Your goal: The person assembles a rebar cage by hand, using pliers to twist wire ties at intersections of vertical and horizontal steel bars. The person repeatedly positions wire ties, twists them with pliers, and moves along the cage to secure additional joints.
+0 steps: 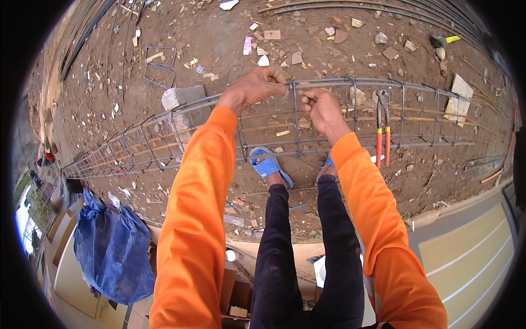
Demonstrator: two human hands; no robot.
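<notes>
A long rebar cage (323, 141) of steel bars and dark stirrups runs across in front of me. My left hand (255, 88) is at its far top bar, with thumb and fingers pinched together beside a stirrup (296, 120). On the other side of that stirrup, my right hand (323, 112) is closed, its thumb against curled fingers. Whatever either hand pinches is too small to make out. Steel end-cutting pincers (382, 129) with red and yellow handles hang by their head from the cage, to the right of my right hand.
Below the cage stand my feet in blue sandals (269, 166). A concrete block (192, 107) lies under the cage at left. Loose bars (383, 8) and a bent wire stirrup (160, 67) lie on rubble-strewn soil. A blue tarp (112, 247) hangs at lower left.
</notes>
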